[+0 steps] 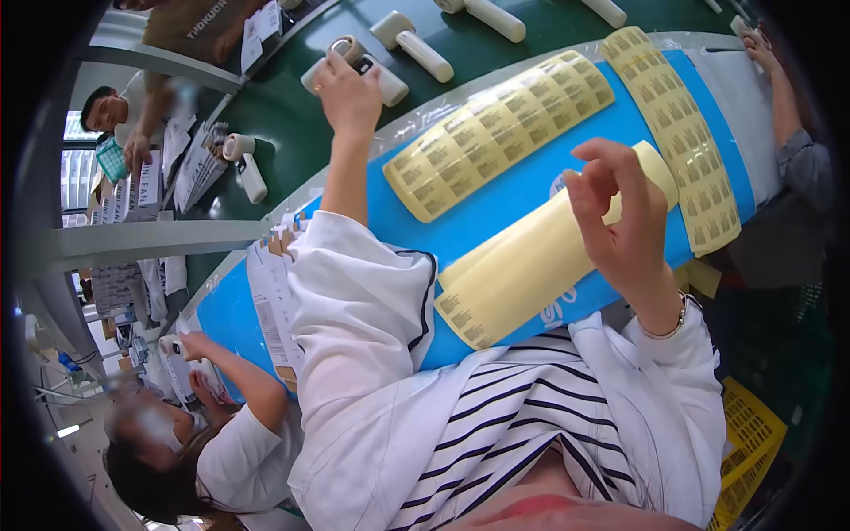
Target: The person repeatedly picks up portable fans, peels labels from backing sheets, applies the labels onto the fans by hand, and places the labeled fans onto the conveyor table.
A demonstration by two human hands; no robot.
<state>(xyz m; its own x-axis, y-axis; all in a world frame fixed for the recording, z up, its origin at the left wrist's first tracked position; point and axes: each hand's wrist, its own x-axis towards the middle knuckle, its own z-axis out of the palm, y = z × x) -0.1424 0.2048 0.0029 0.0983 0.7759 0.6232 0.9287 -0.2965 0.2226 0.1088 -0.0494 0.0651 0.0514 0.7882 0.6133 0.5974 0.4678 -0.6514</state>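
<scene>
The left hand (348,91) is stretched out over the green belt (292,133) with its fingers closed around one of the cream, handle-shaped devices (350,55), holding it near its round end. The right hand (620,221) hangs above the blue table (505,203), thumb and forefinger pinched together as if nipping something small; whether a label is between them cannot be made out. Just under that hand lies a bare yellow backing sheet (522,265), and beyond it a label sheet (500,128) full of rows, with a second sheet (682,133) along the table's far side. To do this step well, I would judge the device should be held firmly and turned so its flat face looks up, then brought close over the table so the pinching hand need not travel far, and any label pressed down square from one edge. More devices (416,42) lie apart on the belt. A co-worker (230,442) at the lower left holds another device, with paper stacks (274,310) beside. Much is uncertain: the fisheye bends the table, the label print is too small to tell, the held device is half covered by fingers, and the sleeves hide the near table edge.
</scene>
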